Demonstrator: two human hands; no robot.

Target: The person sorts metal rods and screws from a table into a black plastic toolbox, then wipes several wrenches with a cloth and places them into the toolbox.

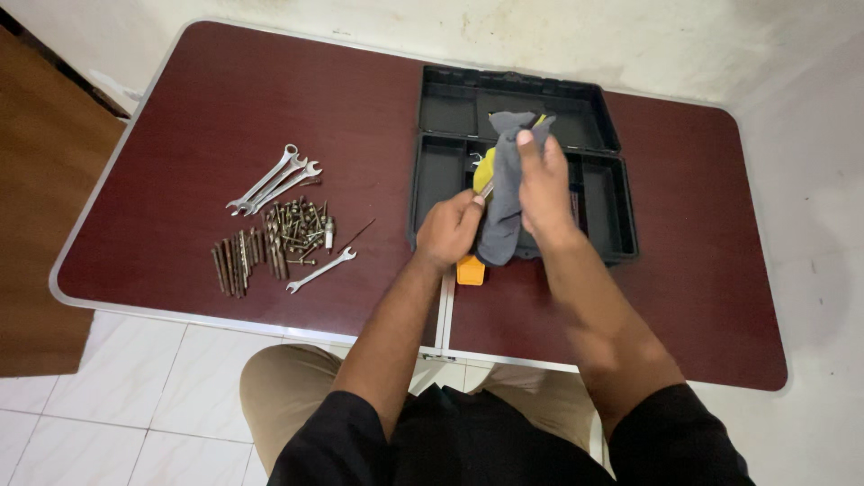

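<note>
Both forearms were extended over the dark red bench (225, 117). The left hand (447, 230) was closed around a yellow-handled tool (483, 169), held above the open black tool case (522, 162). The right hand (543, 184) had its fingers (527, 144) gripping a grey cloth (504, 198) draped over that tool. An orange object (470, 270) lay just below the hands. Well apart, combination wrenches (274, 180), drill bits (236, 263) and screws (301, 229) were laid out.
</note>
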